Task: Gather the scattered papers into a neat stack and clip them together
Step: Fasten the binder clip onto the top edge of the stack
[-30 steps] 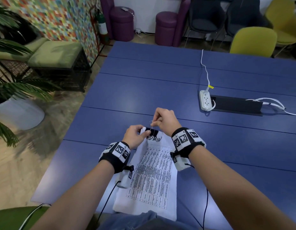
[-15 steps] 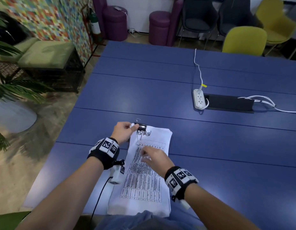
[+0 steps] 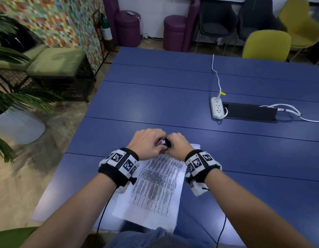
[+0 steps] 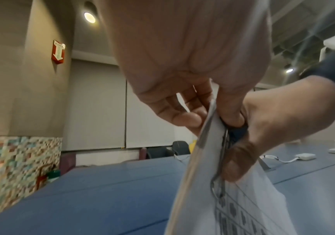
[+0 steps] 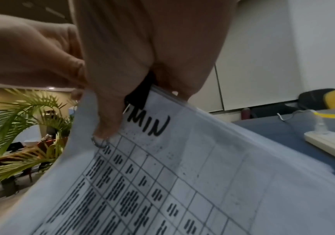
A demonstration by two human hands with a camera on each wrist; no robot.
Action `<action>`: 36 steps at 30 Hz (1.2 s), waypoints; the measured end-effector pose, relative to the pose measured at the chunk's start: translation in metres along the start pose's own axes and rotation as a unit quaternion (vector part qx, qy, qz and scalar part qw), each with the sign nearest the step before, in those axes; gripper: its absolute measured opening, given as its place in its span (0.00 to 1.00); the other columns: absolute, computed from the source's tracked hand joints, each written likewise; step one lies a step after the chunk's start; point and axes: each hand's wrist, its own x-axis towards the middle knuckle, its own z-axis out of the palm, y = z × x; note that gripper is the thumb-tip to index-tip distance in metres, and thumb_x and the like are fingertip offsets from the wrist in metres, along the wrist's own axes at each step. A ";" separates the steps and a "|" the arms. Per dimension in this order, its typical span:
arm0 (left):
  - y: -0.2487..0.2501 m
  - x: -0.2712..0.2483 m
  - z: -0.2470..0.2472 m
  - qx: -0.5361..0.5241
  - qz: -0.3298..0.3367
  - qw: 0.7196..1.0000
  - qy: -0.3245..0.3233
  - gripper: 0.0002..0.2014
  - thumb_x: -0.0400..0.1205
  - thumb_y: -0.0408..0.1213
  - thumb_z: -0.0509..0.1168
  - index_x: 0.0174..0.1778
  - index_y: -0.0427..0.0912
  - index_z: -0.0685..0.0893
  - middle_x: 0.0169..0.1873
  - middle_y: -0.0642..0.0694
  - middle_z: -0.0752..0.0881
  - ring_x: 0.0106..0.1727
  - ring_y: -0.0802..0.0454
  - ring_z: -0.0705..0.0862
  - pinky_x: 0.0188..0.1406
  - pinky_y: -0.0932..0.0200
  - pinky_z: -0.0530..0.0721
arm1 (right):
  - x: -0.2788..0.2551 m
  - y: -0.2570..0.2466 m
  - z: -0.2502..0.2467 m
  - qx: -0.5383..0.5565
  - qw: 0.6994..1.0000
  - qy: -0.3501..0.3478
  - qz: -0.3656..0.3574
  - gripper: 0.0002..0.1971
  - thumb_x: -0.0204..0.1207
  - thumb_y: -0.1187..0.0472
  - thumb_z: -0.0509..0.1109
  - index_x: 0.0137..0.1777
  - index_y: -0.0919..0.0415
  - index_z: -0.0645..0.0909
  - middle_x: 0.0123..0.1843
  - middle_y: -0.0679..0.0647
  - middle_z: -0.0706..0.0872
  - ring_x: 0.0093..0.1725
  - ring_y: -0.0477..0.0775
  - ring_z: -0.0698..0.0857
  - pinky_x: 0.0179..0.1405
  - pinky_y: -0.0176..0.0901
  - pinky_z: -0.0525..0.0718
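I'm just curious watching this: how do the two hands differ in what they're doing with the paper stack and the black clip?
The left hand pinches the far edge of the paper stack, fingers behind and thumb in front. The right hand works the black clip, its thumb pressing the clip's wire handle down onto the top sheet. The left hand steadies; the right hand fastens. Both meet at the same far edge, lifted off the table.

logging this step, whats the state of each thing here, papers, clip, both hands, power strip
papers: gathered in one stack, far end lifted off the table
clip: black, on the stack's top edge, wire handle folded down onto the page
left hand: pinching the stack's top edge
right hand: gripping the clip, thumb on the handle
power strip: lying flat, one white plug in
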 end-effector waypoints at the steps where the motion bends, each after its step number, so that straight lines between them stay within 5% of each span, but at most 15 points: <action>1: 0.000 0.001 0.000 -0.004 0.000 1.000 0.003 0.11 0.74 0.48 0.67 0.36 0.50 0.72 0.33 0.55 0.76 0.40 0.48 0.80 0.35 0.58 0.69 | 0.000 -0.001 -0.004 -0.003 1.000 -0.010 0.006 0.14 0.66 0.56 0.76 0.29 0.58 0.74 0.32 0.63 0.81 0.36 0.65 0.77 0.37 0.43 0.71; 5: -0.013 -0.004 0.006 -0.215 -0.070 0.973 0.042 0.12 0.69 0.49 0.73 0.33 0.52 0.75 0.31 0.56 0.80 0.36 0.57 0.79 0.40 0.60 0.76 | 0.004 -0.001 -0.034 0.020 1.000 0.009 -0.017 0.16 0.62 0.50 0.80 0.32 0.59 0.78 0.28 0.55 0.79 0.32 0.58 0.76 0.35 0.45 0.75; 10: -0.047 -0.036 0.036 -0.189 -0.225 0.956 -0.023 0.18 0.74 0.43 0.73 0.24 0.54 0.71 0.21 0.53 0.76 0.29 0.47 0.76 0.31 0.59 0.71 | 0.008 0.001 -0.083 0.115 0.986 0.116 -0.023 0.14 0.56 0.44 0.83 0.31 0.49 0.82 0.27 0.48 0.84 0.32 0.51 0.81 0.37 0.44 0.79; 12: -0.048 -0.035 0.040 -0.151 -0.270 0.951 0.000 0.18 0.75 0.43 0.72 0.22 0.55 0.73 0.20 0.53 0.77 0.30 0.48 0.78 0.33 0.59 0.72 | 0.008 0.011 -0.079 0.145 0.971 0.190 -0.013 0.13 0.60 0.47 0.82 0.41 0.47 0.85 0.38 0.45 0.89 0.42 0.47 0.85 0.47 0.44 0.82; 15: -0.056 -0.021 0.040 -0.252 -0.334 0.908 0.002 0.08 0.74 0.41 0.72 0.31 0.52 0.82 0.24 0.49 0.80 0.28 0.46 0.79 0.33 0.59 0.76 | -0.002 0.049 -0.054 0.148 0.945 0.282 0.073 0.34 0.65 0.51 0.80 0.70 0.55 0.74 0.69 0.50 0.80 0.69 0.50 0.77 0.72 0.52 0.73; 18: -0.066 -0.004 0.027 -0.386 -0.362 0.848 0.038 0.06 0.77 0.34 0.71 0.47 0.37 0.85 0.34 0.43 0.84 0.36 0.47 0.81 0.37 0.58 0.79 | -0.024 0.071 -0.023 0.210 0.932 0.203 0.216 0.49 0.67 0.44 0.78 0.82 0.59 0.55 0.80 0.54 0.67 0.78 0.56 0.68 0.76 0.54 0.67; 19: -0.066 0.003 0.020 -0.420 -0.365 0.829 0.046 0.09 0.78 0.33 0.70 0.51 0.34 0.84 0.40 0.40 0.85 0.41 0.47 0.82 0.42 0.57 0.79 | -0.029 0.072 -0.011 0.255 0.931 0.114 0.236 0.49 0.68 0.44 0.76 0.82 0.60 0.53 0.79 0.55 0.67 0.77 0.56 0.70 0.73 0.50 0.69; 21: -0.067 0.020 0.009 -0.472 -0.367 0.801 0.045 0.12 0.78 0.32 0.70 0.56 0.32 0.83 0.48 0.41 0.86 0.50 0.47 0.83 0.51 0.58 0.77 | -0.033 0.074 0.016 0.355 0.909 -0.025 0.218 0.36 0.71 0.47 0.75 0.75 0.61 0.66 0.74 0.56 0.76 0.67 0.54 0.79 0.66 0.45 0.76; 23: -0.072 0.034 0.005 -0.481 -0.367 0.796 0.029 0.15 0.78 0.34 0.71 0.60 0.32 0.82 0.51 0.44 0.85 0.53 0.49 0.83 0.55 0.59 0.76 | -0.029 0.078 0.039 0.428 0.880 0.002 0.205 0.23 0.70 0.46 0.75 0.60 0.57 0.79 0.66 0.60 0.84 0.58 0.54 0.85 0.63 0.49 0.82; 26: -0.090 0.034 0.009 -0.447 -0.398 0.795 -0.096 0.19 0.78 0.38 0.71 0.61 0.32 0.82 0.55 0.43 0.86 0.54 0.46 0.86 0.59 0.53 0.83 | -0.011 0.074 0.052 0.482 0.831 0.128 0.246 0.12 0.81 0.57 0.66 0.60 0.62 0.81 0.61 0.60 0.87 0.59 0.58 0.86 0.63 0.50 0.81; 28: -0.100 0.021 0.019 -0.465 -0.424 0.759 -0.166 0.11 0.81 0.35 0.68 0.55 0.33 0.82 0.46 0.41 0.88 0.41 0.49 0.89 0.41 0.57 0.90 | 0.002 0.075 0.054 0.433 0.847 0.124 0.282 0.14 0.84 0.61 0.59 0.64 0.66 0.78 0.63 0.60 0.84 0.60 0.58 0.83 0.64 0.47 0.77; 30: -0.105 0.005 0.037 -0.453 -0.453 0.743 -0.194 0.05 0.83 0.32 0.63 0.51 0.35 0.81 0.37 0.40 0.86 0.26 0.55 0.86 0.25 0.66 0.85 | 0.011 0.074 0.054 0.361 0.875 0.087 0.312 0.17 0.85 0.58 0.57 0.67 0.68 0.73 0.63 0.57 0.81 0.61 0.56 0.79 0.63 0.45 0.74; 32: -0.106 -0.007 0.057 -0.435 -0.490 0.734 -0.176 0.04 0.84 0.27 0.61 0.51 0.32 0.79 0.37 0.39 0.85 0.20 0.54 0.84 0.20 0.66 0.83 | 0.014 0.074 0.058 0.352 0.874 0.035 0.332 0.19 0.83 0.55 0.61 0.68 0.66 0.69 0.59 0.58 0.82 0.49 0.54 0.82 0.47 0.41 0.80; 34: -0.108 -0.013 0.076 -0.428 -0.513 0.729 -0.150 0.07 0.82 0.20 0.59 0.53 0.31 0.77 0.44 0.36 0.83 0.27 0.48 0.86 0.26 0.60 0.88 | 0.016 0.074 0.065 0.411 0.840 -0.030 0.353 0.22 0.78 0.58 0.70 0.65 0.62 0.65 0.51 0.59 0.84 0.31 0.52 0.84 0.22 0.39 0.81; 36: -0.112 -0.018 0.093 -0.404 -0.513 0.744 -0.137 0.12 0.79 0.16 0.59 0.55 0.32 0.77 0.49 0.36 0.81 0.40 0.42 0.86 0.38 0.53 0.90 | 0.018 0.080 0.074 0.411 0.831 -0.049 0.371 0.25 0.71 0.68 0.74 0.63 0.61 0.65 0.54 0.61 0.83 0.33 0.55 0.85 0.20 0.40 0.82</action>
